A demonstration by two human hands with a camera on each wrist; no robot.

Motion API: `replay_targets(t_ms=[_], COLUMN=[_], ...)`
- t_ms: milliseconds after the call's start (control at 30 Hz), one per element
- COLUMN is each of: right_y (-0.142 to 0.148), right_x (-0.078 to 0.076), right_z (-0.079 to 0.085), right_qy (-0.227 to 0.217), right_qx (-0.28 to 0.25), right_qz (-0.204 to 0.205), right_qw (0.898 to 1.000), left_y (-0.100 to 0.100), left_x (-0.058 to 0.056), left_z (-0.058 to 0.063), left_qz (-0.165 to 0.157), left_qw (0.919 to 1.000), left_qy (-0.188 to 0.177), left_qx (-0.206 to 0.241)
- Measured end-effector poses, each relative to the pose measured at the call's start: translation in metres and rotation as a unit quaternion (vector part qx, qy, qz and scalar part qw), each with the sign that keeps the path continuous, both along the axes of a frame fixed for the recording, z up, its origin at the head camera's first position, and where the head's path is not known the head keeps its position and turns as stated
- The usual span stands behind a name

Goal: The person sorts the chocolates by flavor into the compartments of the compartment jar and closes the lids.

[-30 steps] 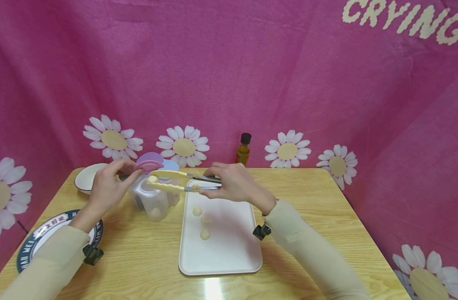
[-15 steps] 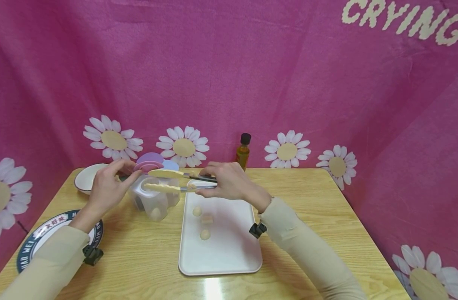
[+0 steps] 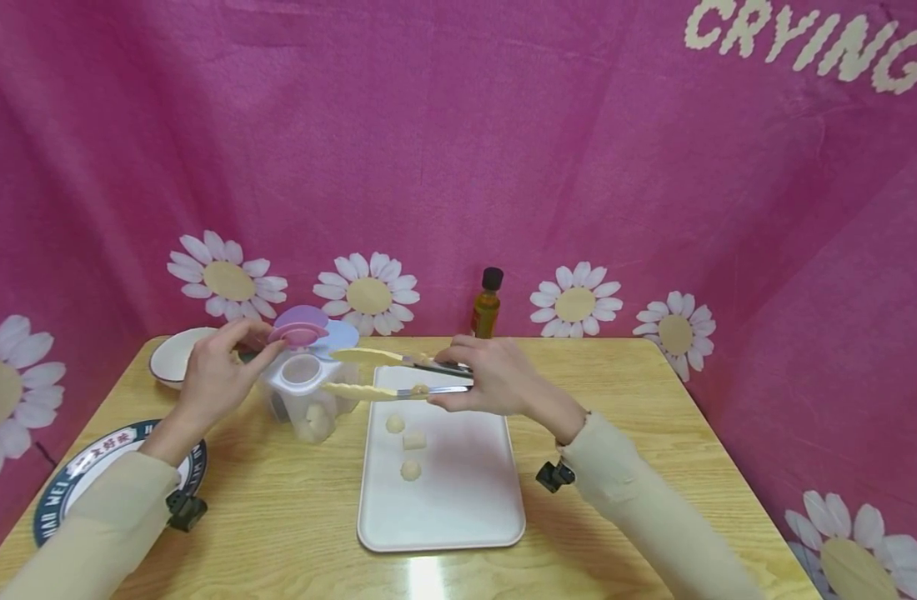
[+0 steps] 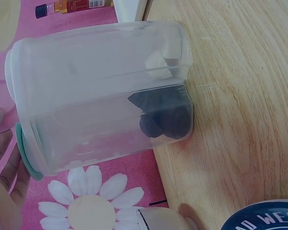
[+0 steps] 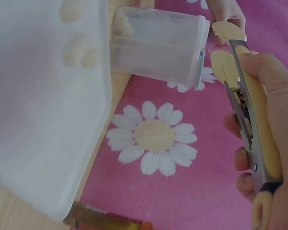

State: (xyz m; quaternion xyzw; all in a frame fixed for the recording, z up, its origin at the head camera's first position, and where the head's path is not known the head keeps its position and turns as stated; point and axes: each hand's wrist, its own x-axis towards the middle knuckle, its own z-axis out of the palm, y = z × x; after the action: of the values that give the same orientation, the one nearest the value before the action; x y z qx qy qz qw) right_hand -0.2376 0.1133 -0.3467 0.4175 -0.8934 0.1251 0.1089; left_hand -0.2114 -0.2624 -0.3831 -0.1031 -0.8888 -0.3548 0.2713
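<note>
My left hand (image 3: 220,367) pinches the raised pink flip lid (image 3: 299,334) of a clear plastic container (image 3: 282,385) with several coloured lids. One round opening faces up, uncovered. Pale pieces (image 3: 316,422) lie in the compartment below it; dark pieces (image 4: 169,115) sit in another compartment in the left wrist view. My right hand (image 3: 496,377) grips tongs (image 3: 383,393) with cream scalloped tips. Their tips are spread apart with nothing between them, just right of the opening, over the edge of the white tray (image 3: 458,504). Several pale pieces (image 3: 413,440) lie on that tray.
A patterned plate (image 3: 196,467) stands at the left, partly under my left forearm. Behind it is a white bowl (image 3: 175,357). An oil bottle (image 3: 486,308) with a black cap stands at the back edge of the wooden table (image 3: 616,400), before a pink curtain.
The tongs held a pale piece over the opening; they have let it go and pulled back right. Another pale piece now shows inside the container. My left hand stays on the lid.
</note>
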Motion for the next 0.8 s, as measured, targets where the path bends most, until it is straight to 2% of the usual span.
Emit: replay_targets(t_ms=[433, 600, 800], right_y=[0.056, 0.07, 0.082], right_x=[0.021, 0.029, 0.041], right_z=[-0.02, -0.033, -0.05], right_qy=[0.041, 0.038, 0.005], right_qx=[-0.002, 0.017, 0.048], right_qz=[0.01, 0.001, -0.006], right_qw=[0.999, 0.999, 0.999], left_y=[0.0, 0.001, 0.001], left_x=[0.001, 0.0, 0.001], left_z=[0.0, 0.0, 0.001], left_qz=[0.005, 0.006, 0.007], left_qw=[1.0, 0.9999, 0.9999], left_qy=[-0.008, -0.009, -0.014], left_qx=[-0.001, -0.001, -0.002])
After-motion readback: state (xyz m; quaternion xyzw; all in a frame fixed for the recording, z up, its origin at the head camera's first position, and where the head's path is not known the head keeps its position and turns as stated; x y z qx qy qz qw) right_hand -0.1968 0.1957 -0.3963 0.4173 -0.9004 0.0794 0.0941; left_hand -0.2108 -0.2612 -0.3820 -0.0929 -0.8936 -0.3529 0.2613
